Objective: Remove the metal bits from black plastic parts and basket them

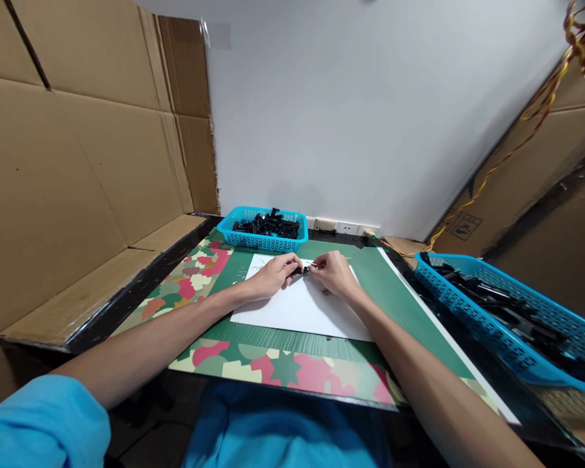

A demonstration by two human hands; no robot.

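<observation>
My left hand [275, 275] and my right hand [335, 273] meet over a white sheet of paper [302, 309] on a green mat [394, 292]. Both hands pinch a small black part [306, 269] between their fingertips, just above the paper's far edge. The fingers of each hand are curled and closed round the part. Much of the part is hidden by the fingers. A few tiny dark bits [326, 292] lie on the paper beside my right hand.
A blue basket [263, 242] of black parts stands behind the paper, near the wall. A second blue basket [507, 325] with black parts sits at the right. Cardboard walls [78, 162] close in the left side. Yellow cables [541, 110] hang at the upper right.
</observation>
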